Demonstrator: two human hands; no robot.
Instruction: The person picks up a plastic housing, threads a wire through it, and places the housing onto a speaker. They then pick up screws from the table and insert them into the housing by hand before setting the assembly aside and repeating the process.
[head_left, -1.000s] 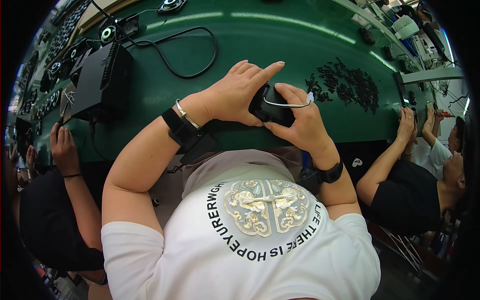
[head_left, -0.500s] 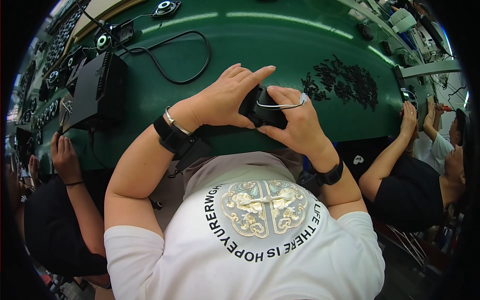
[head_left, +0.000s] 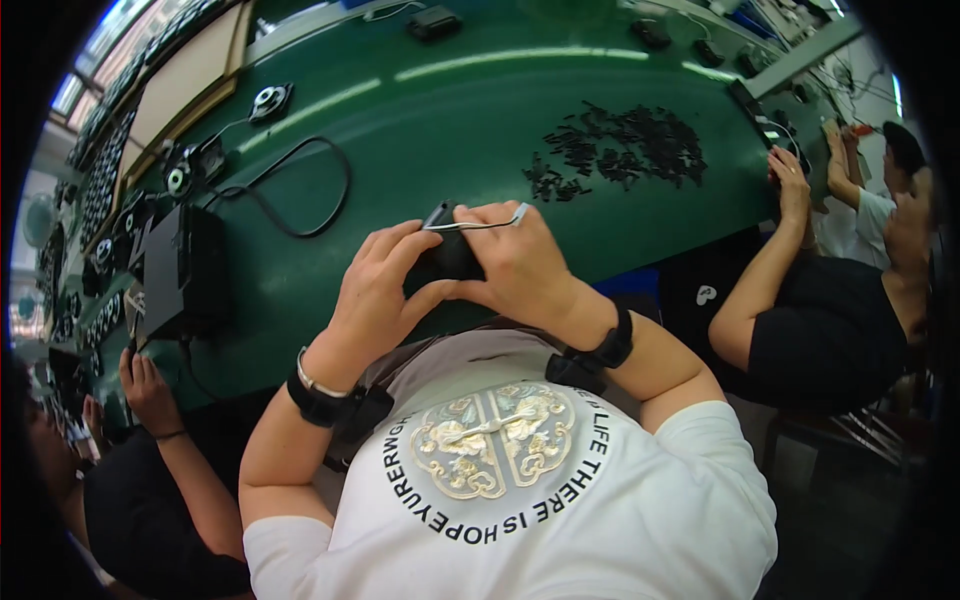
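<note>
Close to the table's near edge, a small black box (head_left: 457,260) is held between my two hands. My left hand (head_left: 380,275) grips its left side, fingers at the top and thumb underneath. My right hand (head_left: 520,255) is closed round the right side, its thumb meeting the left one below. A thin black-and-white lead (head_left: 465,226) runs across the top of the box and over my right fingers, ending in a small pale plug (head_left: 520,213). Much of the box is hidden by my fingers.
Many short black strips (head_left: 640,145) lie heaped right of my hands on the green table (head_left: 430,130). At left are a looped black cable (head_left: 346,185), a large black box-shaped device (head_left: 190,275) and speakers (head_left: 268,102). Co-workers' hands (head_left: 150,395) (head_left: 790,180) work on either side.
My hands and the black box have come nearer to my body. My left fingers, raised before, now close over the box's top edge. The whole view has shifted and tilted.
</note>
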